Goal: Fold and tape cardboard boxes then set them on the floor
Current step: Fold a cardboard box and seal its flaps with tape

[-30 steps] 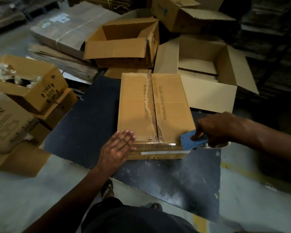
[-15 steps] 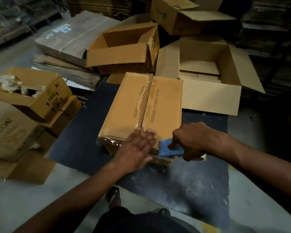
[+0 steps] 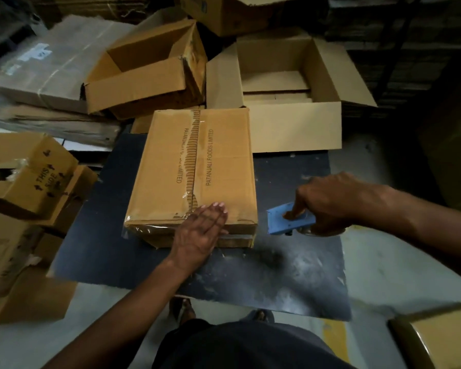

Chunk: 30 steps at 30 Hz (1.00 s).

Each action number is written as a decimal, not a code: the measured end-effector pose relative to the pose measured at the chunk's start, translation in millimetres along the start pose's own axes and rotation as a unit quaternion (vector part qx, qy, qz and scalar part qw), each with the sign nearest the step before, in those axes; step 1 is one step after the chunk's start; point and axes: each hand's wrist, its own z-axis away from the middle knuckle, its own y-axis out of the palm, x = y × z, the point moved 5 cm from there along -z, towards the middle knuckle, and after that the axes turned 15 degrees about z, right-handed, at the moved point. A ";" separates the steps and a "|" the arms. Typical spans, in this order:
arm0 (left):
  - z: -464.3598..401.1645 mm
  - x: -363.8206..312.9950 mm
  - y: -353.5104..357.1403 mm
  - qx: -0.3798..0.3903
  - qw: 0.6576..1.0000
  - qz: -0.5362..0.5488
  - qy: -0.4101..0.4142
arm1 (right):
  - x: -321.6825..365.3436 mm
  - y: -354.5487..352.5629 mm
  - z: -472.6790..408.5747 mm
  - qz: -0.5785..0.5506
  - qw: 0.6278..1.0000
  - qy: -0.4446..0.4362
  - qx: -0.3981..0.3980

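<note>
Pressing flat with fingers straight and together, the left hand [image 3: 201, 233] lies on the near edge of the closed cardboard box [image 3: 194, 171], over the end of its centre seam. Clear tape [image 3: 155, 226] runs across that near edge, wrinkled and shiny, with a loose end sticking out at the box's near left corner. The top flaps meet along a torn strip where the corrugation shows. To the right and clear of the box, the right hand [image 3: 328, 203] grips a blue tape dispenser [image 3: 289, 219], one finger hooked through its handle slot; what looks like a roll of tape sits under the hand, though it is dim there.

The box rests on a dark, scuffed work board [image 3: 277, 272] set over a pale concrete floor [image 3: 399, 265], where a yellow mark shows near the person's feet. At the near right corner lies another taped box [image 3: 437, 342].

Printed along the seam on the box top is "PATANJALI FOODS LIMITED", once on each flap, the left one partly torn away. To the left an open carton [image 3: 32, 177] reads "THIS SIDE" with arrows. Beyond the board stand two open boxes, one tan [image 3: 149, 75] and one paler [image 3: 290, 102], beside a bundle of flattened cartons [image 3: 56, 65] bearing white labels too blurred to read.
</note>
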 end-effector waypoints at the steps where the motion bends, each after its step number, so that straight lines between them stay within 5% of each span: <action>1: -0.5 -1.0 -1.5 -0.006 1.000 0.001 0.002 | -5.5 3.9 3.5 0.000 1.000 0.006 0.000; 11: -8.2 -7.4 -9.1 0.011 1.000 0.014 -0.019 | 1.2 39.7 -10.4 -0.032 0.999 -0.024 0.027; 17: -42.1 -25.6 -18.2 0.194 0.981 -0.001 -0.013 | 13.4 56.4 -27.7 -0.094 0.995 -0.022 -0.009; 23: -94.6 -43.2 6.2 0.402 0.911 -0.035 0.087 | 21.7 48.4 -30.5 -0.092 0.995 -0.005 -0.045; 30: -117.8 -40.6 17.5 0.428 0.888 -0.022 0.166 | 26.6 46.7 -30.5 -0.074 0.996 0.022 -0.038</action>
